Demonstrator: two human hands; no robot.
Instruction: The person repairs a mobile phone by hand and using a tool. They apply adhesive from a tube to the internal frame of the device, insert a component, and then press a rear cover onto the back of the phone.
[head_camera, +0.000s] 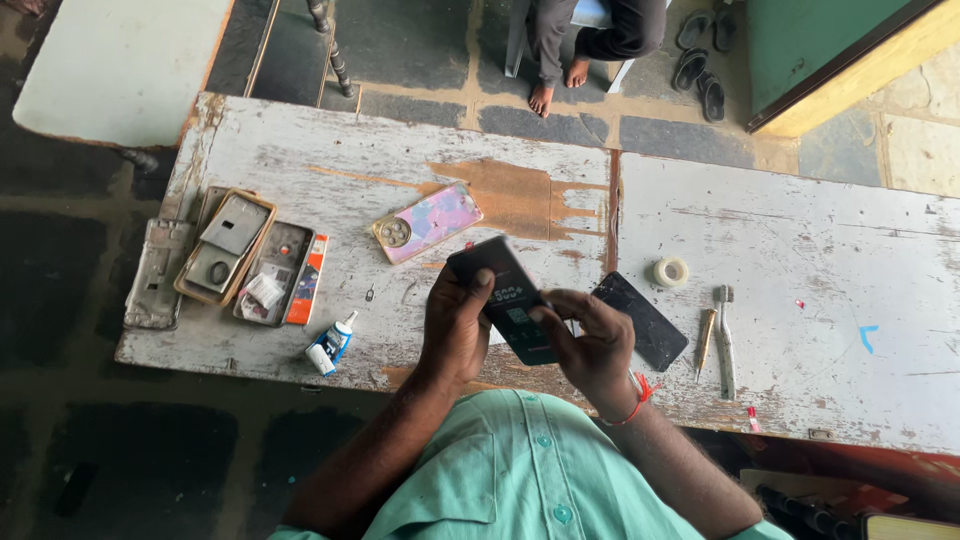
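Head cam, looking straight down: the left hand (455, 330) grips the dark phone (505, 298) by its left edge, just above the worn white table (780, 250). Its long axis runs diagonally, upper-left to lower-right. The right hand (590, 345) has fingertips pressed on the phone's lower end, so it's the closer one there. A black panel (642, 320) lies just right.

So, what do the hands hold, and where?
The left hand grips a dark phone by its left edge; the right hand touches its lower right part.
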